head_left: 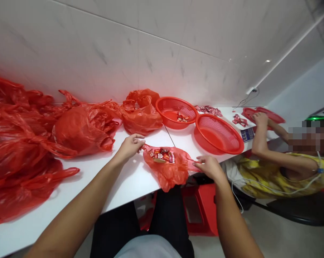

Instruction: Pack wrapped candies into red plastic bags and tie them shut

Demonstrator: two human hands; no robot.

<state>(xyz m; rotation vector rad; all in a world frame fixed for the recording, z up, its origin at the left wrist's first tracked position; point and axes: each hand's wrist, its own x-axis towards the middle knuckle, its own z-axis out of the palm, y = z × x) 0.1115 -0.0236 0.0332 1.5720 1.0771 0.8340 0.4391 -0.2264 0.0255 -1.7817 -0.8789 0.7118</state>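
A thin red plastic bag point(175, 175) lies at the table's front edge, its mouth spread wide. Several small wrapped sweets point(164, 155) in red and gold show inside it. My left hand point(131, 146) pinches the bag's left handle between thumb and fingers. On the other side, my right hand point(208, 167) is closed on the right handle, pulling it out sideways. The lower part of the bag hangs slightly over the edge towards my lap.
Full red bags point(81, 130) crowd the left; another bag point(141, 113) stands by the wall. One red basket point(175, 123) holds a few sweets, beside a second basket point(218, 138). At right, a person in yellow point(271, 175) reaches towards red lids. A red bin point(207, 208) stands below.
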